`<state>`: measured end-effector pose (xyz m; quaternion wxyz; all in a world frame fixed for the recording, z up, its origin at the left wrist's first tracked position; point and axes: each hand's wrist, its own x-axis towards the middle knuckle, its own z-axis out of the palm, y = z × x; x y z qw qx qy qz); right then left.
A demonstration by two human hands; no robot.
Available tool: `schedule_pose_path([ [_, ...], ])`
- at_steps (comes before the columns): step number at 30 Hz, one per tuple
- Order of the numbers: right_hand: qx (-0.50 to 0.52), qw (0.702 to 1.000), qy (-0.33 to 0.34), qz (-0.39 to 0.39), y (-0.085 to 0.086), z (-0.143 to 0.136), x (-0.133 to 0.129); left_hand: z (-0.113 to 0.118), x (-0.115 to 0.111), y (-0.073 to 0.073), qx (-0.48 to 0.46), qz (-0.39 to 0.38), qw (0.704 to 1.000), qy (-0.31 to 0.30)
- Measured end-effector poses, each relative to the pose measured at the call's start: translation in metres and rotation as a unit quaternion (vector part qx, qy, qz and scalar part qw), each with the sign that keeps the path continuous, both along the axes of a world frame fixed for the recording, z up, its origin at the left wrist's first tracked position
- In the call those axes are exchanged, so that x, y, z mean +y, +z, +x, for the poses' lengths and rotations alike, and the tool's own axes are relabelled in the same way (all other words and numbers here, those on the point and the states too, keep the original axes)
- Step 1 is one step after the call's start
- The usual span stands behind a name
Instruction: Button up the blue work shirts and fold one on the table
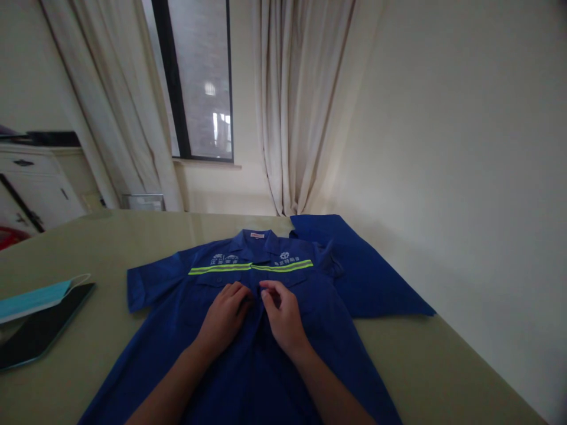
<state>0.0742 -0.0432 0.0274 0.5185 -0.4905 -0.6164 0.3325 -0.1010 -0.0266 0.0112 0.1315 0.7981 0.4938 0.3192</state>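
A blue short-sleeved shirt (186,319) lies front side up on the table, its collar at the far end and a yellow-green reflective stripe across the chest. Both hands are at its front opening, just below the stripe. My left hand (227,313) has its fingers curled together on the shirt's front edge. Close beside it, my right hand (283,313) pinches the front edge of the shirt between thumb and index finger. Any button under the fingertips is hidden.
Dark blue cloth (372,274) lies at the right, partly under the shirt's sleeve. At the left of the table (106,336) are a light blue face mask (35,300) and a dark flat object (48,327). A wall borders the table's right side; curtains hang behind.
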Motion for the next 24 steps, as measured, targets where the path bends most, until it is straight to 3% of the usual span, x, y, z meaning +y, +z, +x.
schedule_pose_path([
  [4,-0.005,0.999,0.052,-0.012,-0.005,-0.007,-0.005,0.007,-0.002,-0.001,-0.036,0.023,0.999,-0.015],
  [8,0.004,0.999,0.025,-0.047,-0.018,-0.012,-0.001,0.006,0.003,-0.006,-0.084,0.008,0.996,-0.020],
  [12,0.107,0.990,-0.014,-0.087,-0.024,-0.012,0.006,0.003,0.005,-0.009,-0.107,-0.009,0.994,-0.024],
  [16,0.206,0.965,-0.033,-0.160,-0.019,-0.007,0.010,0.004,0.004,-0.009,-0.086,-0.033,0.995,-0.025],
  [24,0.198,0.972,-0.001,-0.126,-0.021,-0.003,0.016,0.009,0.000,-0.006,-0.066,-0.029,0.997,-0.013],
])
